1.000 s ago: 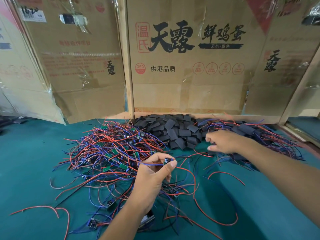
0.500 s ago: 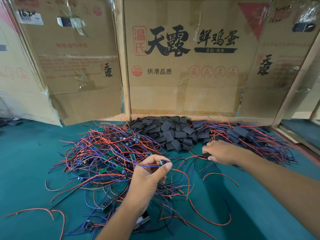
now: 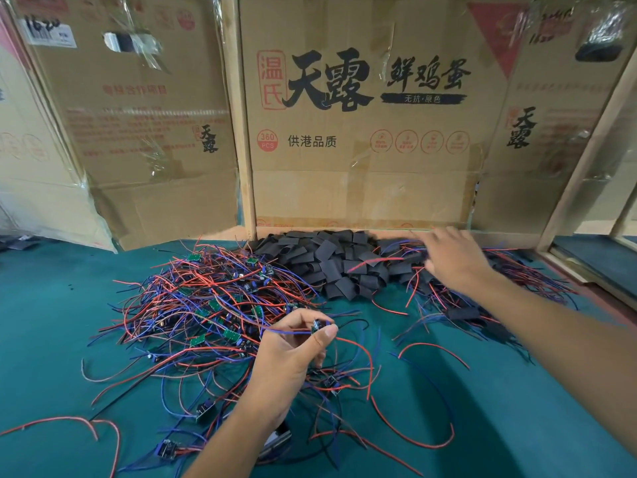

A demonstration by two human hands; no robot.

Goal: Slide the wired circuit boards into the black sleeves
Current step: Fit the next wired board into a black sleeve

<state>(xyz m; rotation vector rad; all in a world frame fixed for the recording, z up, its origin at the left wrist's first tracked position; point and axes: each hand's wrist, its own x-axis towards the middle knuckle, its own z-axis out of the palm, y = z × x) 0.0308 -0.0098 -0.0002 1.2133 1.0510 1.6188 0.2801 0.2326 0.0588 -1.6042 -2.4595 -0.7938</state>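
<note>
Head view shows your left hand (image 3: 289,353) pinching one small circuit board (image 3: 316,326) between thumb and forefinger, raised clear of the table with its blue and red leads trailing off to the left and down, probably so the bare end of the board faces right, ready to meet a sleeve. Just left of that pinch, and behind it, lies the tangle of unsleeved wired boards (image 3: 213,305), green boards showing among red and blue wire. Your right hand (image 3: 451,260) is well to the right of the pinch and farther from you, fingers spread and relaxed, gripping nothing that can be seen, its fingertips over the edge of the heap of black sleeves (image 3: 331,267); it looks placed to pick one out. Right of that hand, sleeved pieces with wires (image 3: 462,313) lie scattered, likely the finished ones. Everything sits on the green table (image 3: 517,408), with cardboard boxes (image 3: 362,132) standing behind as a backstop.
</note>
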